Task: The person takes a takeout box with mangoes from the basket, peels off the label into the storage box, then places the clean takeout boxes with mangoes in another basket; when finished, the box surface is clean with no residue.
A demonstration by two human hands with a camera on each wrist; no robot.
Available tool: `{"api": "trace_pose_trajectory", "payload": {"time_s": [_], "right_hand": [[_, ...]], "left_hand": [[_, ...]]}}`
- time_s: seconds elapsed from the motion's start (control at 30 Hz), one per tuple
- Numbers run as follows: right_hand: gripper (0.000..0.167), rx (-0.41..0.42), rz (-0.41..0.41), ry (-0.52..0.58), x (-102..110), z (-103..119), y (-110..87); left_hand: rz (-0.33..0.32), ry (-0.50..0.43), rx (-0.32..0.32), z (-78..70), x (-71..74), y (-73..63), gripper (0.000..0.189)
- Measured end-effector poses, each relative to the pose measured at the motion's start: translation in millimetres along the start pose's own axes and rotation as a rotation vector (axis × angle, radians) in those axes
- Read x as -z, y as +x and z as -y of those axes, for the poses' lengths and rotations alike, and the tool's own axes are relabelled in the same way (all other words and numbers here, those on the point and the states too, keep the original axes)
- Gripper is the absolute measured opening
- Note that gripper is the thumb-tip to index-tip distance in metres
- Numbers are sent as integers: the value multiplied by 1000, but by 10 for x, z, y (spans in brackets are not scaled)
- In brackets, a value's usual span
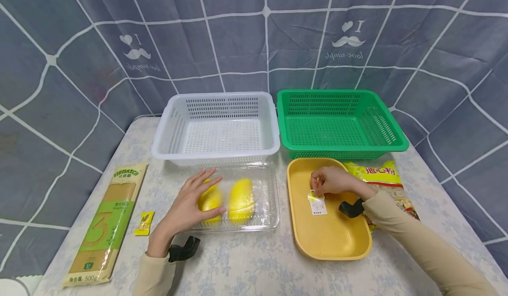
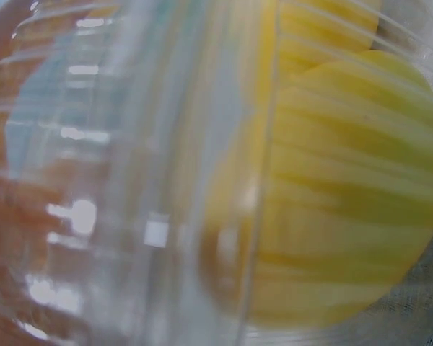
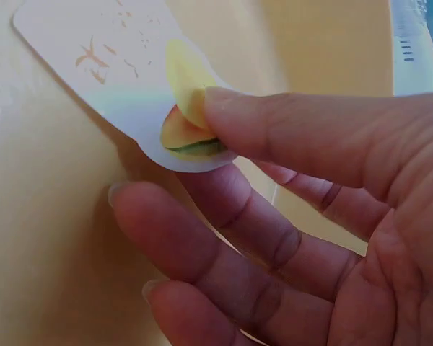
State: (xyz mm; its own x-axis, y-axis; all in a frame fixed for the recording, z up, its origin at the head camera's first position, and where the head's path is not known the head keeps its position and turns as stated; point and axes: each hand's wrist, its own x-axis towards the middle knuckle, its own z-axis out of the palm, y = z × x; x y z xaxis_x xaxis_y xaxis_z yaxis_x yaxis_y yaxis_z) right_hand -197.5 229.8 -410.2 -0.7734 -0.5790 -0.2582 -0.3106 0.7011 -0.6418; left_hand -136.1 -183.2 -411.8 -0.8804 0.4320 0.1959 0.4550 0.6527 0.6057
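Two yellow mangoes (image 1: 240,201) lie inside a clear plastic box (image 1: 265,194) on the table. My left hand (image 1: 190,203) rests over the box's left part, thumb and fingers spread around the left mango (image 1: 210,199). Close up in the left wrist view, shiny clear plastic (image 2: 155,173) covers a mango (image 2: 339,202). Over the yellow tray (image 1: 317,243), my right hand (image 1: 333,180) pinches a small white card (image 1: 318,205) between thumb and fingertips. In the right wrist view the card (image 3: 105,65) bears a mango picture at its pinched, rounded end.
A white basket (image 1: 216,155) and a green basket (image 1: 345,147) stand behind. A spaghetti pack (image 1: 109,221) and a small yellow packet (image 1: 144,223) lie on the left. A yellow pasta bag (image 1: 377,174) lies partly behind the tray and my right arm.
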Motion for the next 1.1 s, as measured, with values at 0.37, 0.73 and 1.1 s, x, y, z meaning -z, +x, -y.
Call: {"api": "trace_pose_trajectory", "payload": {"time_s": [0.37,0.73,1.1], "right_hand": [[21,-96,-45,-158,-37,38,3],[29,-169,-28,-192,-35,124,-15],[18,23,-170,-311,16,157,-107]], "left_hand": [[4,5,0,-5,2,8,77],[-3,11,2,5,-10,-11,76],[-4,13,-1,-11,9,-19,77]]}}
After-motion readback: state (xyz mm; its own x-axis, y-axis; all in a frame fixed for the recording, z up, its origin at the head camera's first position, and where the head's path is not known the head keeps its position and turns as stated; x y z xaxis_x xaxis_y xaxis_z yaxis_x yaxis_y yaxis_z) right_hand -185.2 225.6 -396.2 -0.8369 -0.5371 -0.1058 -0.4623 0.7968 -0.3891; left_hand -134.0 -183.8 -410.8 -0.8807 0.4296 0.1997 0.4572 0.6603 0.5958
